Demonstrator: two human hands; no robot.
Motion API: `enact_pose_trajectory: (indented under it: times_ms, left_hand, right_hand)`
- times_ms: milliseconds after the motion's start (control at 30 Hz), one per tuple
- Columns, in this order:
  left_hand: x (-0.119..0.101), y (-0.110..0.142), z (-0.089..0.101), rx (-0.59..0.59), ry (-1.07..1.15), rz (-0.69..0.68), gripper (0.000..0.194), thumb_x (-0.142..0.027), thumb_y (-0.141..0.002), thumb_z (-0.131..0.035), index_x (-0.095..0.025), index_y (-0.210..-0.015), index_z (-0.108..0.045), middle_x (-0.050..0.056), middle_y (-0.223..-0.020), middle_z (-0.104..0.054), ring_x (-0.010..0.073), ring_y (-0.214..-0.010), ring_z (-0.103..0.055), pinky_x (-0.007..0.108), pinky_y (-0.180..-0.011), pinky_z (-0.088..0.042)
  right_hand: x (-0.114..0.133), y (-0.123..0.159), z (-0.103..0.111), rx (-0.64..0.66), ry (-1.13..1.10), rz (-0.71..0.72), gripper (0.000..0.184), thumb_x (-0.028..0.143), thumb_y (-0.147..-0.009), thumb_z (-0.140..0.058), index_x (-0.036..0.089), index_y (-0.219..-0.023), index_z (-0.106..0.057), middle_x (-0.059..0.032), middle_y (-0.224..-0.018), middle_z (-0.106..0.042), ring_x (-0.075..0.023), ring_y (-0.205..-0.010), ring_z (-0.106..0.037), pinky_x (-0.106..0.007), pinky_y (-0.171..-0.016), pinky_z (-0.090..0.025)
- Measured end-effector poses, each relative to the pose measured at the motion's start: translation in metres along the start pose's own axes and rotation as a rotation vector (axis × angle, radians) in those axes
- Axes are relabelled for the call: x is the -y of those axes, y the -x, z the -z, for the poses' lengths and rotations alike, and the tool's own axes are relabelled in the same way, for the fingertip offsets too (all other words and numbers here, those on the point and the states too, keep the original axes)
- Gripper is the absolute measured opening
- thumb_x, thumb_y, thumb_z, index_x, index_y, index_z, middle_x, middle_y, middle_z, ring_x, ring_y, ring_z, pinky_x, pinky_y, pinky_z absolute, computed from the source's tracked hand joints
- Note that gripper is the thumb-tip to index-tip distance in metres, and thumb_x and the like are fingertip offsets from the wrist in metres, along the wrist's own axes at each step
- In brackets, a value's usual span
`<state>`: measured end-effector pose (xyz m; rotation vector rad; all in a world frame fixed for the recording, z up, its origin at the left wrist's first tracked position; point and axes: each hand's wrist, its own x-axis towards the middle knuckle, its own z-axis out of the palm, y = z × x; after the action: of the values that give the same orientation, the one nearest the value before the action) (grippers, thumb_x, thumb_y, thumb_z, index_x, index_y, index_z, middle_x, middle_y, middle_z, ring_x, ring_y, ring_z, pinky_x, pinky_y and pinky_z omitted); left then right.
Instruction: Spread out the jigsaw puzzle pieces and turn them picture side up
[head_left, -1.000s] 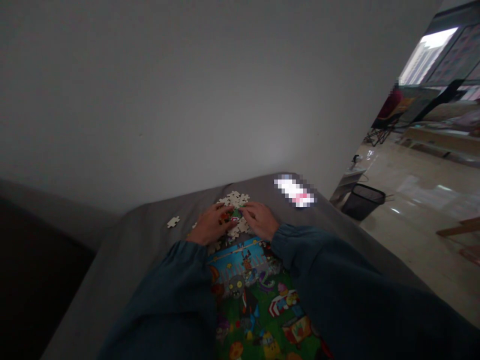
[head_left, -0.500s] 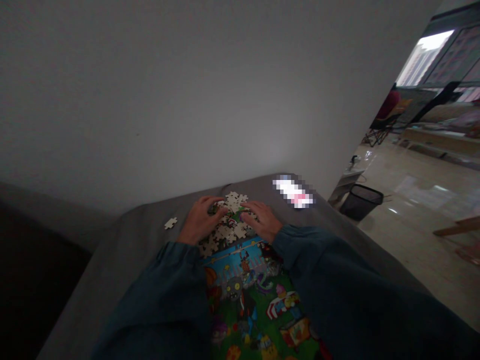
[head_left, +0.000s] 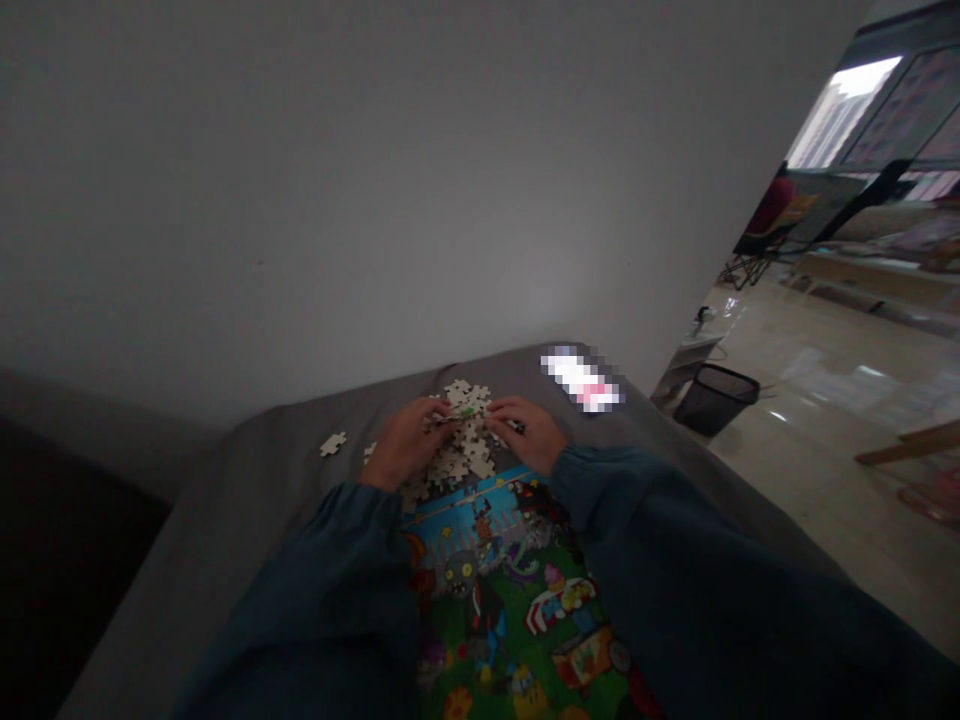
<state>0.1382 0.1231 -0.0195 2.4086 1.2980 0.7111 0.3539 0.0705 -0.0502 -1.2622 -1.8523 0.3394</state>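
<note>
A heap of pale loose puzzle pieces [head_left: 459,455] lies on a grey table [head_left: 247,500], just beyond a colourful cartoon puzzle picture [head_left: 510,590]. My left hand [head_left: 405,440] and my right hand [head_left: 529,432] meet over the heap, fingers curled. Between their fingertips they pinch a small greenish puzzle piece [head_left: 466,409] a little above the heap. Dark blue-green sleeves cover both forearms.
One stray puzzle piece [head_left: 332,443] lies apart to the left. A blurred white object [head_left: 581,378] rests at the table's far right corner. Past the table's right edge stands a black bin [head_left: 716,398] on a shiny floor. A plain wall rises behind.
Both hands drew together from resting spread on the heap and now pinch a piece between their fingertips. The view shifted slightly.
</note>
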Motion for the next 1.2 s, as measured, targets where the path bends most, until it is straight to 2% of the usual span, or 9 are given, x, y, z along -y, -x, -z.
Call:
enact_pose_trajectory:
  times_ms: [167, 300, 400, 467, 533, 767, 867, 967, 1200]
  left_hand:
    - [-0.007, -0.001, 0.005, -0.038, -0.014, 0.049, 0.031, -0.042, -0.093, -0.042, -0.025, -0.112, -0.059, 0.004, -0.111, -0.069, 0.0209, -0.104, -0.063, 0.035, -0.092, -0.048]
    - [-0.004, 0.004, -0.001, 0.102, -0.067, 0.028, 0.049, -0.053, -0.083, -0.054, -0.026, -0.125, -0.056, 0.008, -0.135, -0.057, 0.0268, -0.127, -0.049, 0.044, -0.105, -0.037]
    - [-0.002, 0.008, -0.007, 0.201, -0.107, 0.040, 0.073, -0.063, -0.069, -0.066, -0.030, -0.133, -0.051, 0.012, -0.146, -0.045, 0.0367, -0.135, -0.037, 0.058, -0.105, -0.030]
    - [0.000, 0.009, -0.009, 0.219, -0.118, 0.039, 0.073, -0.062, -0.070, -0.066, -0.033, -0.135, -0.049, 0.011, -0.146, -0.045, 0.0370, -0.134, -0.038, 0.060, -0.105, -0.030]
    - [0.002, 0.008, -0.010, 0.204, -0.118, 0.022, 0.062, -0.057, -0.077, -0.062, -0.034, -0.133, -0.052, 0.008, -0.140, -0.051, 0.0330, -0.130, -0.044, 0.054, -0.104, -0.034]
    - [0.006, 0.003, -0.008, 0.029, -0.097, -0.001, 0.030, -0.039, -0.087, -0.051, -0.027, -0.111, -0.064, 0.005, -0.117, -0.065, 0.0240, -0.109, -0.060, 0.038, -0.097, -0.045]
    - [-0.001, 0.002, -0.001, -0.068, -0.083, 0.003, 0.034, -0.040, -0.088, -0.049, -0.024, -0.115, -0.062, 0.006, -0.116, -0.064, 0.0237, -0.103, -0.062, 0.037, -0.093, -0.047]
    - [-0.011, 0.001, 0.006, -0.133, -0.075, 0.002, 0.037, -0.041, -0.090, -0.048, -0.023, -0.120, -0.060, 0.008, -0.122, -0.061, 0.0247, -0.111, -0.058, 0.039, -0.099, -0.043]
    - [-0.041, 0.002, 0.001, 0.130, 0.175, -0.116, 0.077, -0.058, -0.077, -0.063, -0.023, -0.142, -0.039, 0.011, -0.145, -0.045, 0.0270, -0.131, -0.044, 0.044, -0.108, -0.036]
  right_hand:
    - [-0.007, -0.003, -0.001, -0.066, -0.005, -0.112, 0.035, 0.036, -0.099, -0.036, 0.016, -0.102, -0.065, -0.0092, -0.099, -0.065, -0.0165, -0.089, -0.063, -0.032, -0.082, -0.051]
    - [-0.003, 0.000, 0.004, 0.049, 0.010, -0.091, 0.031, 0.041, -0.093, -0.051, 0.019, -0.110, -0.064, -0.0094, -0.109, -0.065, -0.0203, -0.105, -0.060, -0.037, -0.094, -0.045]
    - [0.003, 0.008, 0.019, 0.281, 0.084, -0.056, 0.070, 0.058, -0.076, -0.067, 0.026, -0.136, -0.050, -0.0117, -0.139, -0.050, -0.0300, -0.129, -0.043, -0.050, -0.106, -0.032]
    - [0.005, 0.013, 0.029, 0.464, 0.141, -0.028, 0.105, 0.065, -0.061, -0.075, 0.028, -0.149, -0.030, -0.0134, -0.151, -0.034, -0.0359, -0.137, -0.031, -0.057, -0.109, -0.024]
    - [0.005, 0.016, 0.034, 0.541, 0.170, 0.007, 0.119, 0.063, -0.056, -0.079, 0.023, -0.152, -0.021, -0.0156, -0.151, -0.034, -0.0372, -0.136, -0.031, -0.058, -0.109, -0.022]
    - [0.005, 0.008, 0.021, 0.213, 0.028, -0.024, 0.045, 0.034, -0.085, -0.062, 0.022, -0.128, -0.059, -0.0073, -0.118, -0.068, -0.0214, -0.097, -0.064, -0.037, -0.090, -0.047]
    - [0.005, 0.005, 0.020, 0.051, -0.015, -0.143, 0.034, 0.037, -0.091, -0.054, 0.022, -0.119, -0.064, -0.0041, -0.092, -0.073, -0.0185, -0.075, -0.067, -0.033, -0.076, -0.050]
    - [0.004, 0.004, 0.022, -0.077, -0.014, -0.191, 0.034, 0.038, -0.093, -0.049, 0.022, -0.121, -0.062, -0.0050, -0.097, -0.072, -0.0191, -0.080, -0.067, -0.033, -0.078, -0.050]
    - [0.006, 0.002, 0.013, -0.162, -0.259, -0.207, 0.031, 0.041, -0.086, -0.059, 0.021, -0.109, -0.059, -0.0043, -0.097, -0.068, -0.0179, -0.084, -0.065, -0.034, -0.078, -0.051]
